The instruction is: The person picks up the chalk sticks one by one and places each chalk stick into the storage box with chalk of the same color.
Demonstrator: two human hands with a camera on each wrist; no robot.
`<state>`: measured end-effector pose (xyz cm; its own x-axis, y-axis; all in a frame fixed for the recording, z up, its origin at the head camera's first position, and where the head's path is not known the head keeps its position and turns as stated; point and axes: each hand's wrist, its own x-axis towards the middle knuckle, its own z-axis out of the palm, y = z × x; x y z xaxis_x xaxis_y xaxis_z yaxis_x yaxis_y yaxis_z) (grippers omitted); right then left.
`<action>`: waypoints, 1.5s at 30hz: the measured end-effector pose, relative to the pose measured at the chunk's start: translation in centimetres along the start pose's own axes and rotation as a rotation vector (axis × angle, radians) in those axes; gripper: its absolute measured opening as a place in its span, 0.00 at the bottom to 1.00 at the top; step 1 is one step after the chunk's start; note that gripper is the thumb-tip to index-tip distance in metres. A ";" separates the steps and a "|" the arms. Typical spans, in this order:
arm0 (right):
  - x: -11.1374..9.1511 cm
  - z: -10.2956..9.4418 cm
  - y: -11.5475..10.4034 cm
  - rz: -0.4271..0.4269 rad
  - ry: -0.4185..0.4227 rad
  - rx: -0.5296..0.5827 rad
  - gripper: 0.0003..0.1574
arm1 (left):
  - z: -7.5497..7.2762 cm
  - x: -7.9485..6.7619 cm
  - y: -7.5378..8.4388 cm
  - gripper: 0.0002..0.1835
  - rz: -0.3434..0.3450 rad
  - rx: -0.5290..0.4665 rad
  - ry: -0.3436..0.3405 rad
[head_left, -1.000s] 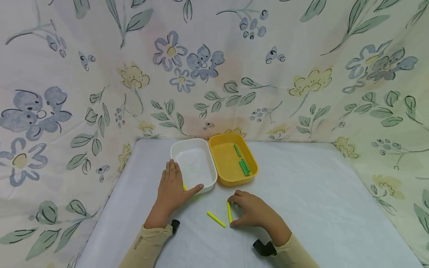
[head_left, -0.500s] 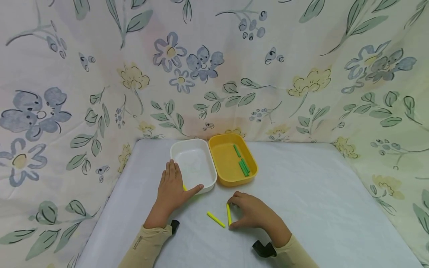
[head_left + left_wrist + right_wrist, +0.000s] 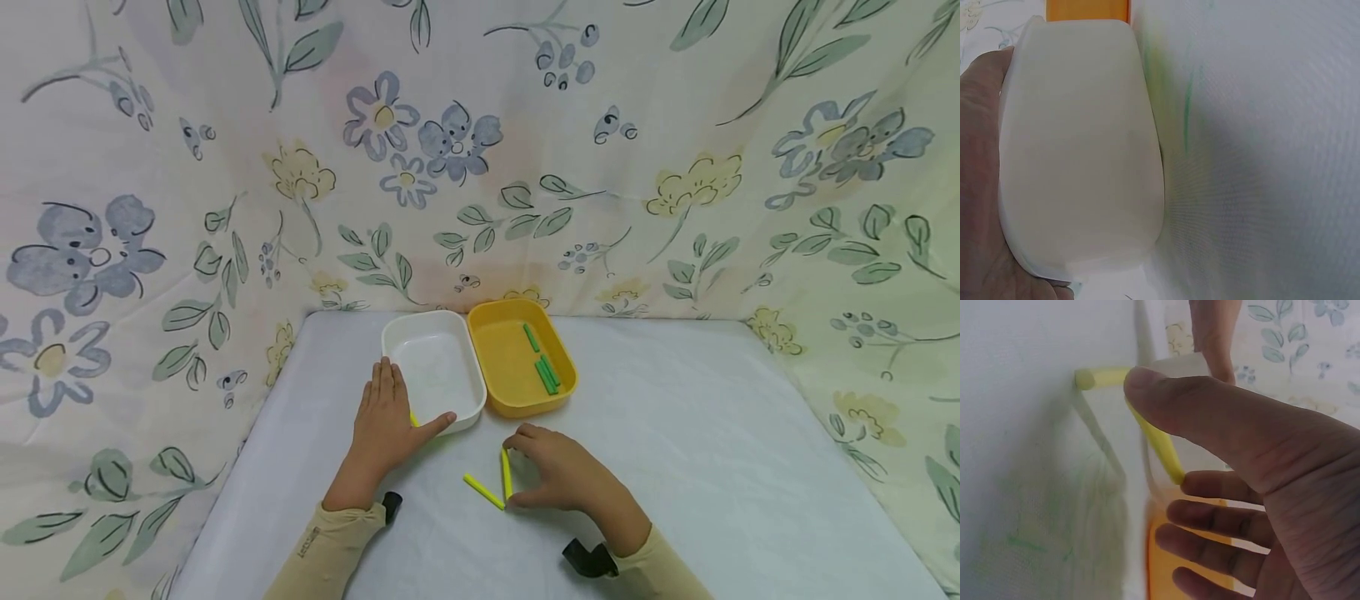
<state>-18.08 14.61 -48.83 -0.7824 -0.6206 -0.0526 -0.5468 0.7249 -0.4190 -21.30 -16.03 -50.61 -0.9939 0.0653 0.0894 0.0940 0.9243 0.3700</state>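
My right hand [image 3: 562,468] pinches a yellow chalk stick [image 3: 507,473] by its two ends, between thumb and index finger. Its near end sits right at the near end of a second yellow stick [image 3: 483,492] lying slanted on the cloth. In the right wrist view the held stick [image 3: 1163,447] and the lying stick [image 3: 1104,377] meet behind the thumb; the other fingers are loosely spread. My left hand [image 3: 386,421] rests on the white tray [image 3: 438,367], fingers straight along its left side, thumb along the near rim. Another yellow stick [image 3: 413,420] shows in that tray, partly hidden by this hand.
An orange-yellow tray [image 3: 502,383] stands against the white tray's right side, with green sticks [image 3: 531,337] in its right half. White cloth [image 3: 675,433] covers the table; faint green marks [image 3: 1025,542] show on it. A floral curtain [image 3: 480,233] hangs behind.
My right hand has shifted slightly left with its yellow chalk stick, bringing the near end up to the lying stick. The left hand and both trays have stayed put.
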 end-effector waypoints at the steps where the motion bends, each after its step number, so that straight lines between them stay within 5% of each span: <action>1: 0.0 -0.1 -0.1 -0.001 0.013 -0.008 0.44 | 0.0 0.0 0.0 0.78 -0.001 0.002 0.000; 21: 0.4 -0.4 -0.9 -0.101 0.436 0.065 0.48 | -0.2 -0.1 0.2 0.77 0.016 -0.020 0.003; 45: 5.7 -1.7 0.3 -0.032 0.412 0.100 0.45 | 0.5 0.0 -0.3 0.77 0.026 -0.022 0.023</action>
<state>-23.24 11.83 -47.69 -0.8305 -0.4560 0.3199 -0.5567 0.6624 -0.5013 -21.37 -16.17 -51.17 -0.9894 0.0807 0.1206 0.1218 0.9137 0.3878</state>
